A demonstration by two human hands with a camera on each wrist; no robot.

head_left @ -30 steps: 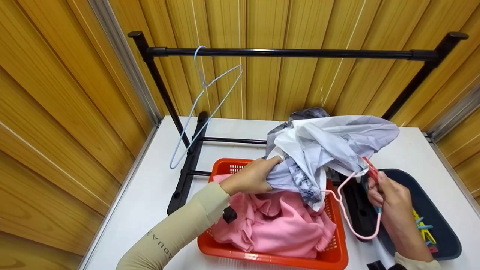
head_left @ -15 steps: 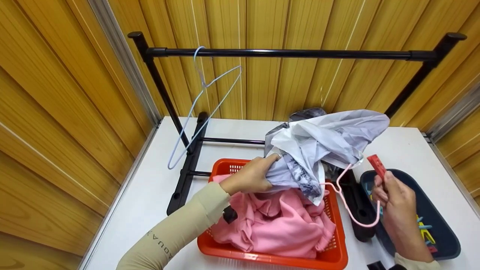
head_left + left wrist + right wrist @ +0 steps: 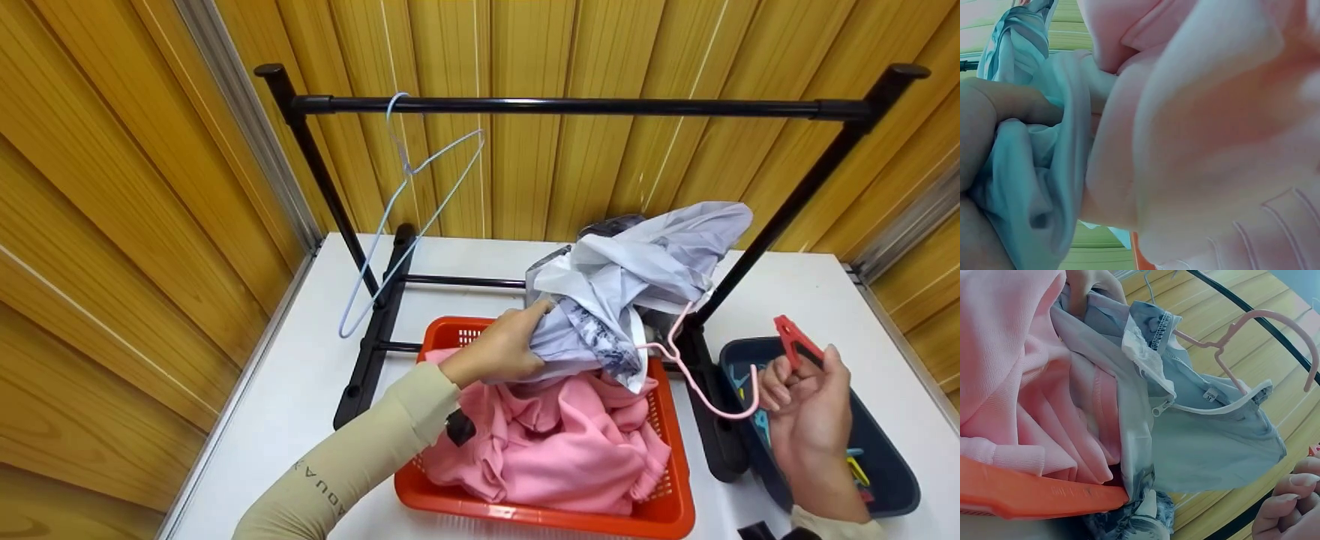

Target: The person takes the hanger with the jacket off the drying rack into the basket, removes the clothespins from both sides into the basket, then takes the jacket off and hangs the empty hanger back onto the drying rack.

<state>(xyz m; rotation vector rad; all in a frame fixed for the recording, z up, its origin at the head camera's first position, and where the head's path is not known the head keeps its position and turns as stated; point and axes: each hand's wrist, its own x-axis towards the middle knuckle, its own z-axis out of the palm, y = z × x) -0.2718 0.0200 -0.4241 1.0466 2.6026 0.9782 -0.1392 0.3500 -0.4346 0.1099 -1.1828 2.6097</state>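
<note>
My left hand (image 3: 506,345) grips a bunched grey-and-white zip jacket (image 3: 637,277) above the red basket (image 3: 450,330). In the left wrist view, the fingers (image 3: 1022,104) are curled into its cloth. A pink hanger (image 3: 697,390) sits inside the jacket with its hook sticking out to the right; the zip pull (image 3: 1162,406) shows in the right wrist view. My right hand (image 3: 806,420) pinches a red clothespin (image 3: 795,341) between thumb and fingers, apart from the jacket and over the dark tray (image 3: 892,480).
Pink clothing (image 3: 555,450) fills the basket. Several coloured clothespins (image 3: 859,472) lie in the tray. Behind stands a black clothes rack (image 3: 570,106), with a pale blue hanger (image 3: 386,210) on its bar at the left. Wood-look panels (image 3: 600,52) close off the back and sides.
My right hand has drawn the clothespin away from the jacket's edge to the right and turned palm up. The jacket and pink hanger have shifted left and up. My left hand keeps its grip.
</note>
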